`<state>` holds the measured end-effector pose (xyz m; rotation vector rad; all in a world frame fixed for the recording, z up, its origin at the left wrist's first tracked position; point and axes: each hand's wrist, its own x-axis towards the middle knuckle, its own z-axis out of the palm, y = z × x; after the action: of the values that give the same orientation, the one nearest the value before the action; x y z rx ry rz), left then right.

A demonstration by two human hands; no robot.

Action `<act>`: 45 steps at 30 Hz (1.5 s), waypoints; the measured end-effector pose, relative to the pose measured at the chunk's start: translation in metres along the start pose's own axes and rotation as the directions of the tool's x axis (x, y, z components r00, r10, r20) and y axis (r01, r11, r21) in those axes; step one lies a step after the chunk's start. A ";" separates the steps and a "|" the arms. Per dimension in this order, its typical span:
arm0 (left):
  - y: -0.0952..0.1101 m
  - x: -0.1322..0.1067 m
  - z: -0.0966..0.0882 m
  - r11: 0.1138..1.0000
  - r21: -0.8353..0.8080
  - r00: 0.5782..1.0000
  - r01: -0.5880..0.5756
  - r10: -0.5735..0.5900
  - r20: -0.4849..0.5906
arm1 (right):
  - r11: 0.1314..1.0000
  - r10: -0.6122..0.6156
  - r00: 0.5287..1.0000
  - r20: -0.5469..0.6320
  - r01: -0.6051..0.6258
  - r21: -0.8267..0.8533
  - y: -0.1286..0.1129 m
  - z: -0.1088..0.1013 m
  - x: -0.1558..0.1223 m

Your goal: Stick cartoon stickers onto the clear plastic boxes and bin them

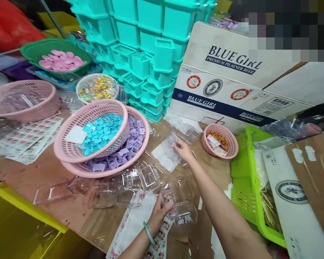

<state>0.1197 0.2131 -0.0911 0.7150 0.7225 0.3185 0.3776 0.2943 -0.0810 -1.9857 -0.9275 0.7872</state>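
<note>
My left hand (pixel 159 213), with a pale green bangle at the wrist, is closed around a small clear plastic box (pixel 168 198) that has colourful printed or pink contents. Farther up the table, my right hand (pixel 182 150) pinches at a clear plastic bag (pixel 170 141) lying over white paper; its fingertips are partly hidden. Beneath my left forearm lies a sticker sheet (pixel 162 235) with small cartoon animals. Several clear plastic cases (pixel 149 176) are spread to the left of the left hand, and more lie just right of it.
Pink baskets hold blue pieces (pixel 102 133) and purple pieces (pixel 136 135). A small pink basket (pixel 233 147) with brown pieces stands to the right, beside a green crate (pixel 240 180). Turquoise bins (pixel 137 21) and a beer carton (pixel 218 72) wall off the back.
</note>
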 end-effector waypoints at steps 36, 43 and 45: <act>-0.014 -0.139 0.079 0.866 -0.493 0.982 -0.081 -0.016 -0.189 | 0.347 0.085 0.583 0.808 -0.777 0.525 0.072 -0.044 -0.269; -0.012 -0.154 0.077 0.804 -0.593 0.985 -0.051 -0.058 -0.162 | 0.359 0.063 0.677 0.733 -0.701 0.617 0.066 -0.037 -0.265; -0.010 -0.157 0.070 0.790 -0.601 0.974 -0.116 -0.029 -0.226 | 0.371 0.051 0.741 0.670 -0.637 0.676 0.063 -0.051 -0.249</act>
<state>0.0560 0.0943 0.0164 0.0686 0.7585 0.6508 0.3036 0.0446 -0.0598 -0.9460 -0.1515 1.7598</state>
